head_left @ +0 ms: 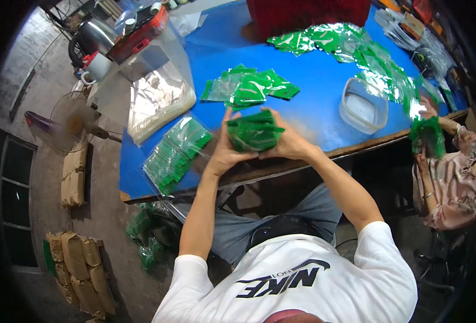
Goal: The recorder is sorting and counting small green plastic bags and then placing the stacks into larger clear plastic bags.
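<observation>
Between my two hands is a stack of green plastic packets (pixel 254 132), held over the near edge of the blue table (pixel 313 102). My left hand (pixel 223 151) wraps the stack's left side, thumb along the near edge. From the other side my right hand (pixel 289 141) closes round it. A loose pile of similar green packets (pixel 249 86) lies just beyond my hands. Left of them, a clear plastic bag (pixel 179 153) filled with rows of green packets rests by the table's corner.
A clear plastic bin (pixel 162 91) holding clear bags stands at the left, near a kettle (pixel 94 37) and a mug (pixel 95 69). An open plastic tub (pixel 363 105) sits at the right. More green packets (pixel 378 62) trail toward a co-worker (pixel 448 177). A red container (pixel 308 16) stands at the back.
</observation>
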`<state>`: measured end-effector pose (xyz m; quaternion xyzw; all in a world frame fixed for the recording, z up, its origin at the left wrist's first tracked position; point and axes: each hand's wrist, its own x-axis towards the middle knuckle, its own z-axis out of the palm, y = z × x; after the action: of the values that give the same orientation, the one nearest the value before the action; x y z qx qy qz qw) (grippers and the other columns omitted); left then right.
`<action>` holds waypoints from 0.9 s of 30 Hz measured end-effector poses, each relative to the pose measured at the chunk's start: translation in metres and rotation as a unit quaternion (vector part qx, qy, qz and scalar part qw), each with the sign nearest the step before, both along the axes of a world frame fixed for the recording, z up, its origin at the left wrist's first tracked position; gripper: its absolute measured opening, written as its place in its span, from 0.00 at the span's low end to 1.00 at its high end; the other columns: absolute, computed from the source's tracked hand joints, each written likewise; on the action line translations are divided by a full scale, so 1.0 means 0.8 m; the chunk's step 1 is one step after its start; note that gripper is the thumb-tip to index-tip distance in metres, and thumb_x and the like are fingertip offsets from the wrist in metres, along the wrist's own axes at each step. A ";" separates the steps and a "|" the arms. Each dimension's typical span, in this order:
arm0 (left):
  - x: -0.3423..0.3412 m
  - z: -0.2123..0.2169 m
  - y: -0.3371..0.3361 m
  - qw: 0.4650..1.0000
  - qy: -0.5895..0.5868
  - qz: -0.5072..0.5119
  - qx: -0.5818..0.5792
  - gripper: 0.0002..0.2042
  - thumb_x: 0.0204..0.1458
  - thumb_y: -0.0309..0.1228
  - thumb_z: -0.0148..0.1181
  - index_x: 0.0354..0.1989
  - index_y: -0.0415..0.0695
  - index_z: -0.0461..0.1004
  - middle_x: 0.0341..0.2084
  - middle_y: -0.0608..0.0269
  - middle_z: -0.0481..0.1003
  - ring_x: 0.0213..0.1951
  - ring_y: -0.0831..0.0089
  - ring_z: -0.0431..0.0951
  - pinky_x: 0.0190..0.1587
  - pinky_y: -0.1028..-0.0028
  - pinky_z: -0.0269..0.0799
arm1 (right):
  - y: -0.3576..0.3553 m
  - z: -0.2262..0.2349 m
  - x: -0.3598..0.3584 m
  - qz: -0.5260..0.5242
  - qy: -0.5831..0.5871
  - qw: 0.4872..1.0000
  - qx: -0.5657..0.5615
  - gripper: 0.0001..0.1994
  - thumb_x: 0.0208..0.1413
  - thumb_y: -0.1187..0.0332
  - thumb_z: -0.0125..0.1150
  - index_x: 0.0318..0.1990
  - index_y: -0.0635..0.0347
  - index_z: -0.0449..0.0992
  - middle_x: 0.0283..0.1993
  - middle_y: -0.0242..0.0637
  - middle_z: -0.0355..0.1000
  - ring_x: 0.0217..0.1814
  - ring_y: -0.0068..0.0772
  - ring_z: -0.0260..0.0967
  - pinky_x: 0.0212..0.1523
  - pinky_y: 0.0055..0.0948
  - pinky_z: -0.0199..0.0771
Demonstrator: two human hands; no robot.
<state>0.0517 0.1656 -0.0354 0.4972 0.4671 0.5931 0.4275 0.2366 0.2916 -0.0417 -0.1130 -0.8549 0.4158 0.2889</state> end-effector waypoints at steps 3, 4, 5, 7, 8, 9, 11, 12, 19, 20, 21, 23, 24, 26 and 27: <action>0.007 -0.010 0.010 0.998 -0.026 0.032 0.038 0.55 0.36 0.16 0.76 0.73 0.52 0.45 0.63 0.60 0.62 0.61 0.67 0.67 0.63 0.65 0.67 | -0.003 -0.006 -0.006 -0.021 0.012 1.000 0.013 0.52 0.40 0.65 0.79 0.69 0.63 0.47 0.66 0.55 0.60 0.71 0.53 0.58 0.68 0.42 0.61; -0.002 -0.006 0.009 0.999 0.038 0.011 -0.011 0.58 0.36 0.15 0.76 0.74 0.52 0.42 0.63 0.60 0.63 0.62 0.67 0.66 0.64 0.65 0.66 | -0.001 -0.006 -0.010 -0.020 0.017 0.998 -0.050 0.51 0.40 0.65 0.79 0.69 0.63 0.48 0.64 0.57 0.62 0.69 0.55 0.60 0.67 0.43 0.62; -0.007 -0.004 0.003 0.993 0.101 -0.008 -0.063 0.60 0.35 0.15 0.76 0.75 0.52 0.39 0.62 0.61 0.63 0.62 0.67 0.66 0.64 0.65 0.65 | -0.004 0.013 -0.010 -0.031 -0.011 0.993 -0.115 0.50 0.40 0.65 0.78 0.68 0.63 0.49 0.62 0.58 0.64 0.67 0.59 0.61 0.65 0.46 0.63; -0.003 -0.006 0.003 0.999 0.033 -0.012 -0.032 0.63 0.36 0.15 0.76 0.76 0.52 0.34 0.61 0.61 0.64 0.61 0.67 0.67 0.63 0.66 0.66 | 0.001 0.021 -0.002 0.000 0.003 0.996 -0.093 0.48 0.41 0.64 0.78 0.67 0.62 0.51 0.61 0.56 0.64 0.65 0.59 0.62 0.64 0.46 0.63; 0.003 -0.009 0.005 0.999 0.032 0.006 -0.016 0.62 0.36 0.14 0.76 0.76 0.52 0.34 0.61 0.61 0.65 0.61 0.68 0.67 0.63 0.67 0.67 | 0.007 0.011 0.001 -0.002 0.005 0.996 -0.089 0.48 0.41 0.64 0.78 0.67 0.62 0.51 0.61 0.56 0.64 0.65 0.59 0.62 0.64 0.46 0.63; 0.008 -0.011 0.007 0.999 0.031 0.024 0.001 0.62 0.37 0.13 0.75 0.75 0.52 0.34 0.61 0.62 0.65 0.61 0.68 0.67 0.62 0.67 0.67 | 0.012 -0.008 0.006 -0.015 0.001 1.000 -0.007 0.47 0.40 0.63 0.78 0.66 0.62 0.53 0.60 0.56 0.65 0.64 0.59 0.62 0.64 0.46 0.63; 0.006 -0.019 0.000 0.998 -0.056 -0.014 -0.007 0.57 0.39 0.13 0.73 0.74 0.51 0.38 0.60 0.63 0.65 0.61 0.69 0.66 0.61 0.67 0.68 | 0.013 -0.016 0.001 -0.020 -0.002 0.997 0.077 0.46 0.40 0.62 0.78 0.65 0.62 0.55 0.60 0.56 0.65 0.63 0.58 0.62 0.63 0.45 0.63; -0.006 -0.040 0.002 0.999 -0.039 -0.008 -0.014 0.54 0.40 0.14 0.74 0.73 0.50 0.43 0.60 0.63 0.65 0.60 0.69 0.67 0.61 0.68 0.68 | 0.010 -0.012 -0.004 -0.015 -0.009 0.997 0.080 0.45 0.40 0.61 0.78 0.64 0.63 0.57 0.59 0.56 0.65 0.62 0.57 0.63 0.63 0.45 0.63; 0.025 -0.008 -0.007 0.997 -0.027 0.068 0.009 0.27 0.47 0.21 0.70 0.58 0.43 0.70 0.51 0.64 0.75 0.51 0.69 0.76 0.56 0.68 0.72 | -0.024 0.009 0.013 -0.014 0.013 0.976 -0.215 0.52 0.41 0.57 0.80 0.69 0.63 0.49 0.61 0.55 0.63 0.67 0.50 0.61 0.64 0.43 0.64; 0.035 -0.002 -0.008 0.997 -0.029 0.075 0.015 0.27 0.47 0.21 0.70 0.58 0.43 0.70 0.51 0.64 0.75 0.51 0.69 0.76 0.56 0.68 0.72 | -0.032 0.010 0.018 -0.030 0.115 0.931 -0.345 0.56 0.41 0.57 0.80 0.71 0.63 0.44 0.62 0.53 0.62 0.67 0.48 0.60 0.64 0.43 0.65; 0.048 0.003 -0.010 0.986 -0.141 0.090 -0.001 0.24 0.50 0.25 0.68 0.57 0.43 0.70 0.51 0.63 0.75 0.51 0.68 0.76 0.56 0.67 0.72 | -0.040 0.008 0.014 -0.024 0.111 0.933 -0.340 0.56 0.41 0.57 0.80 0.71 0.63 0.44 0.62 0.53 0.62 0.67 0.48 0.60 0.64 0.43 0.65; 0.064 0.005 -0.014 0.961 -0.256 0.106 -0.017 0.22 0.53 0.29 0.66 0.57 0.43 0.71 0.52 0.63 0.75 0.51 0.67 0.77 0.56 0.65 0.72 | -0.070 0.010 -0.005 -0.100 0.210 0.928 -0.290 0.62 0.41 0.62 0.81 0.74 0.60 0.34 0.64 0.52 0.58 0.66 0.44 0.61 0.64 0.41 0.65; 0.067 0.003 -0.016 0.939 -0.327 0.107 -0.007 0.21 0.54 0.29 0.65 0.57 0.42 0.71 0.51 0.64 0.75 0.51 0.69 0.76 0.55 0.67 0.71 | -0.085 0.018 -0.015 -0.146 0.218 0.908 -0.325 0.59 0.41 0.67 0.80 0.73 0.60 0.36 0.65 0.53 0.56 0.65 0.43 0.62 0.64 0.39 0.66; 0.076 0.013 -0.012 0.898 -0.402 0.168 0.062 0.20 0.60 0.38 0.60 0.57 0.42 0.71 0.50 0.65 0.75 0.50 0.70 0.76 0.55 0.69 0.69 | -0.093 0.021 -0.016 -0.149 0.210 0.919 -0.299 0.56 0.43 0.71 0.78 0.73 0.58 0.38 0.63 0.51 0.57 0.64 0.42 0.63 0.62 0.37 0.68; 0.080 0.020 -0.014 0.895 -0.406 0.175 0.063 0.20 0.60 0.38 0.60 0.57 0.42 0.71 0.50 0.65 0.75 0.50 0.70 0.76 0.55 0.69 0.69 | -0.097 0.022 -0.018 -0.153 0.206 0.927 -0.274 0.53 0.46 0.76 0.75 0.73 0.55 0.40 0.62 0.49 0.59 0.63 0.40 0.64 0.60 0.35 0.71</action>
<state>0.1159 0.1543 -0.0194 0.1493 0.2938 0.8368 0.4371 0.2221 0.2140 -0.0238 -0.2289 -0.6015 0.5987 0.4768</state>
